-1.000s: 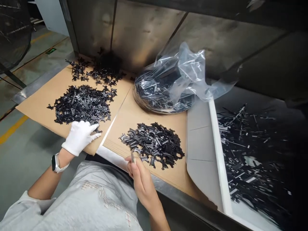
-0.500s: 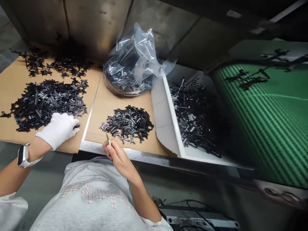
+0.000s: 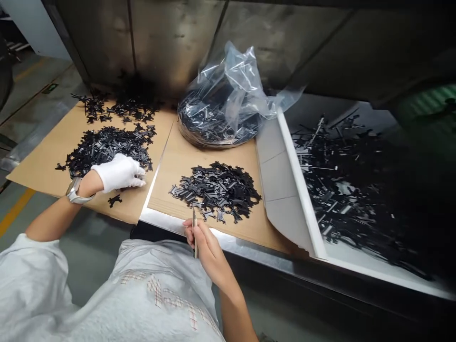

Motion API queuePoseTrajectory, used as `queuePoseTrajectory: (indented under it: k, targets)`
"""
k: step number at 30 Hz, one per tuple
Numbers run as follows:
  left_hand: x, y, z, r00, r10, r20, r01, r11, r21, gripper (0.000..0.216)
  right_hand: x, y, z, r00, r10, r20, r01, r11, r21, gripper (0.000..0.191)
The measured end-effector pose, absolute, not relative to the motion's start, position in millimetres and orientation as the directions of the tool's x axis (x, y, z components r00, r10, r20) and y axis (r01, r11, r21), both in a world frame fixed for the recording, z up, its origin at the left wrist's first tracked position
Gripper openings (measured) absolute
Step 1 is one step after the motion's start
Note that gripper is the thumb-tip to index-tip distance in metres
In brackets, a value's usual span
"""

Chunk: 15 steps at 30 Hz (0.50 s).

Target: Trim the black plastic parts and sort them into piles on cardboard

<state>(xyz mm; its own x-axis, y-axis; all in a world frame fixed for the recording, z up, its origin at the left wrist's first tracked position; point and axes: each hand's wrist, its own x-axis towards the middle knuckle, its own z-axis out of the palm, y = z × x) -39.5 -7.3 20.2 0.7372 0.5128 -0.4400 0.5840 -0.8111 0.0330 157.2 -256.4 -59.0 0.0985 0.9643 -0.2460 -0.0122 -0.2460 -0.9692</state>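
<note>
My left hand point(image 3: 119, 172), in a white glove, rests at the near right edge of a large pile of small black plastic parts point(image 3: 103, 145). Its fingers are slightly bent and apart; what lies beneath the palm is hidden. One single black part point(image 3: 114, 200) lies on the cardboard below that hand. Bare, my right hand point(image 3: 204, 240) grips a slim knife point(image 3: 194, 228), its pointed blade upward, at the table's front edge. Just beyond the blade spreads a smaller pile of black parts point(image 3: 223, 190).
A clear plastic bag point(image 3: 242, 80) covers a round container of black parts behind the smaller pile. To the right, a white box point(image 3: 302, 190) holds many long black pieces. More black parts point(image 3: 135, 107) lie at the back left, against a metal panel point(image 3: 167, 42).
The view has swung left, so the table appears shifted right. A black part that was at my left fingertips now seems to lie on the cardboard, and that hand is at the pile.
</note>
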Motion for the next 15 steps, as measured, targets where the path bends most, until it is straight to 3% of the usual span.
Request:
queuePoseTrajectory:
  k: [2, 4, 6, 8, 12, 15]
  targets:
    - [-45, -3, 23, 0.783, 0.564, -0.264, 0.613, -0.770, 0.175, 0.031, 156, -251, -57, 0.083, 0.970, -0.230, -0.021, -0.229, -0.973, 0.053]
    - [-46, -9, 21, 0.757, 0.652, -0.039, 0.597, -0.666, 0.448, 0.028, 152, -244, -52, 0.068, 0.974, -0.214, -0.028, -0.212, -0.977, 0.052]
    - [-40, -27, 14, 0.641, 0.756, 0.133, 0.438, -0.502, 0.746, 0.029, 146, -234, -46, 0.061, 0.979, -0.194, -0.042, -0.192, -0.981, 0.050]
    - [-29, -54, 5, 0.478, 0.839, 0.258, 0.180, -0.381, 0.907, 0.031, 138, -222, -39, 0.078, 0.983, -0.167, -0.089, -0.160, -0.983, 0.049]
    - [-6, -111, -20, 0.188, 0.828, 0.527, -0.051, -0.528, 0.848, 0.016, 124, -199, -28, 0.124, 0.985, -0.116, -0.325, -0.070, -0.943, 0.050]
    - [3, -133, -34, 0.164, 0.783, 0.600, -0.090, -0.593, 0.800, 0.002, 124, -190, -24, 0.123, 0.987, -0.100, -0.381, -0.046, -0.923, 0.046]
